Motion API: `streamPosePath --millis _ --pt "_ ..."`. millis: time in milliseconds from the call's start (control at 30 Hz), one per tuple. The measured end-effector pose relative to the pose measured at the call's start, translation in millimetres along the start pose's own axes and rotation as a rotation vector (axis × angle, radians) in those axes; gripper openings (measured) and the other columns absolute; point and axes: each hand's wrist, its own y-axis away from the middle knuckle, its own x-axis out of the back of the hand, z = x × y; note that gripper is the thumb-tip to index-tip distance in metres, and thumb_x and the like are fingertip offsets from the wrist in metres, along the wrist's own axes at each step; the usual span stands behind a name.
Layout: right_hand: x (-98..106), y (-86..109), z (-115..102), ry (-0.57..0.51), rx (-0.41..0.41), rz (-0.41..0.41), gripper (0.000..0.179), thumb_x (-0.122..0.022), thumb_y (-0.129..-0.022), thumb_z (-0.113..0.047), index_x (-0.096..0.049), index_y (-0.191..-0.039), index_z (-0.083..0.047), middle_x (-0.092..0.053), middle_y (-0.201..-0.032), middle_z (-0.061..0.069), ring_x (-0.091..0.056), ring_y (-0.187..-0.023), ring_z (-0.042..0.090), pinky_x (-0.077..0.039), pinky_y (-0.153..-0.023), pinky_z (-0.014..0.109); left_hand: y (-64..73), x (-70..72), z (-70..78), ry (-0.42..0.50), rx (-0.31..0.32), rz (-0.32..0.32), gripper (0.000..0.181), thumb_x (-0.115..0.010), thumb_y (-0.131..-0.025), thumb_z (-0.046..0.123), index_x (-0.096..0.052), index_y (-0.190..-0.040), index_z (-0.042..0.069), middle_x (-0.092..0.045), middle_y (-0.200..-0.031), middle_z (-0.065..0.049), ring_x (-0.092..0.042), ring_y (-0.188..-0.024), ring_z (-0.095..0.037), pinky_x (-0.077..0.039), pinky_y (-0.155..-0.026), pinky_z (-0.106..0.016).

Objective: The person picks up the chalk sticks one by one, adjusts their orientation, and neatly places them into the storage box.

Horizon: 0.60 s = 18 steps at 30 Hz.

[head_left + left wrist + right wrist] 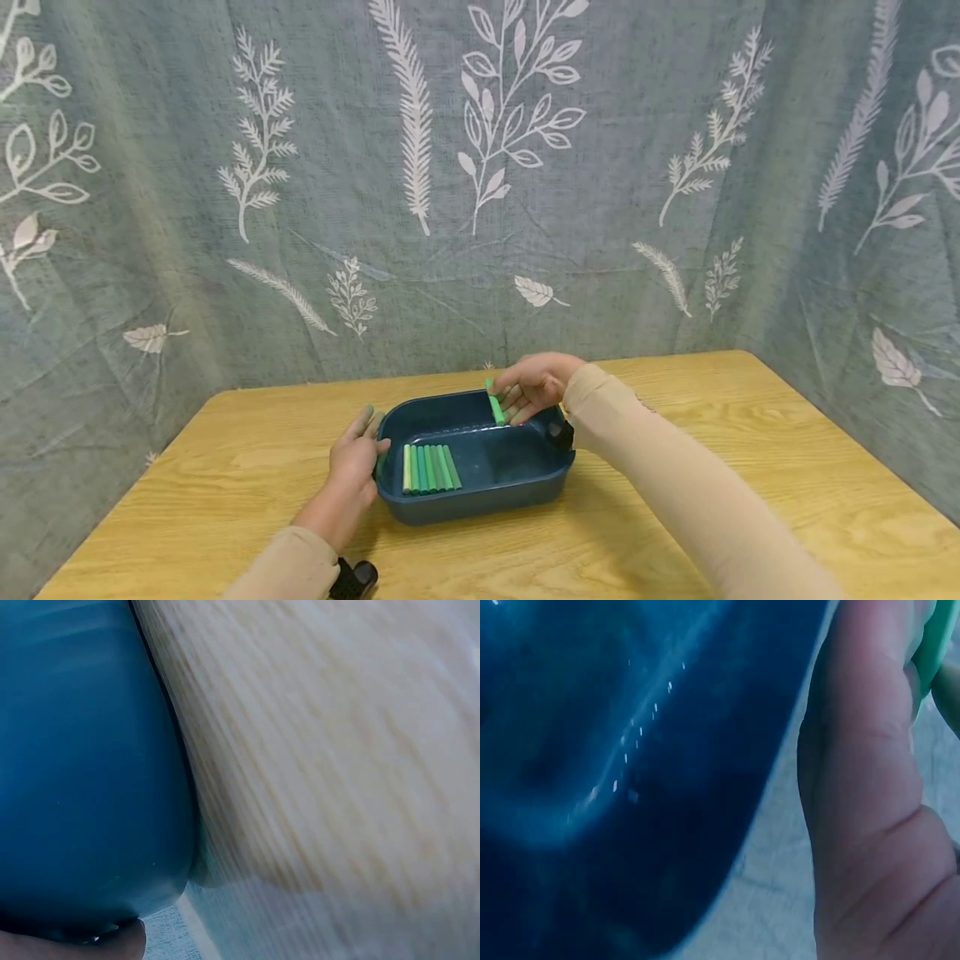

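Observation:
A dark blue plastic tub with rounded corners stands on the table. At its left end, my left hand holds the wall, thumb over the rim and fingers along the outside. Above the back right part of the tub, my right hand pinches a bright green chalk stick between thumb and fingers. That stick shows partly behind the fingers in the right wrist view. Several chalk sticks, from pale yellow to greens, lie side by side in a row in the tub's left half. Green dust marks the left fingertips.
The light wood table extends around the tub on all sides. Behind it hangs a grey-blue curtain with white leaf prints, which also closes in both sides. Black wrist devices sit at the left wrist and right wrist.

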Motion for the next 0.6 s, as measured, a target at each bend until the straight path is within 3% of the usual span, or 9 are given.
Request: streamPosePath --millis 100,233,433,600 --pt "-9 -8.6 -1 0.011 -0.017 -0.013 0.047 -0.053 -0.097 -0.011 -0.041 -0.138 0.01 -0.052 -0.129 0.029 -0.06 -0.103 0.034 -0.05 -0.097 0.043 0.1 -0.2 -0.7 0.005 0.0 -0.003 0.071 -0.029 -0.095 -0.017 -0.002 -0.156 0.005 -0.006 -0.16 -0.022 -0.003 -0.145 -0.044 -0.007 -0.118 -0.051" --pt "-18 -21.1 -4 0.064 -0.036 -0.032 0.053 -0.053 -0.097 -0.011 -0.036 -0.143 0.01 -0.04 -0.141 0.034 -0.052 -0.122 0.042 -0.049 -0.098 0.042 -0.4 0.4 0.5 0.017 -0.008 0.001 0.072 -0.029 -0.094 -0.018 -0.002 -0.156 0.005 -0.006 -0.16 -0.021 -0.002 -0.146 -0.042 -0.01 -0.118 -0.047" --pt "-29 -36.9 3 0.139 -0.1 -0.06 0.047 -0.053 -0.098 -0.009 -0.044 -0.141 0.009 -0.041 -0.142 0.034 -0.054 -0.121 0.041 -0.052 -0.094 0.039 1.7 -0.5 0.5 0.017 -0.012 0.002 0.07 -0.029 -0.094 -0.018 -0.002 -0.156 0.003 -0.006 -0.159 -0.023 0.0 -0.146 -0.041 -0.02 -0.11 -0.044" --pt "-36 -43.9 10 0.174 -0.138 -0.079 0.045 -0.053 -0.099 -0.009 -0.045 -0.139 0.009 -0.044 -0.14 0.032 -0.055 -0.12 0.04 -0.053 -0.092 0.038 2.3 -0.2 0.4 0.026 -0.017 0.013 0.07 -0.03 -0.094 -0.018 -0.004 -0.156 0.003 -0.008 -0.159 -0.024 0.0 -0.146 -0.04 -0.02 -0.111 -0.043"
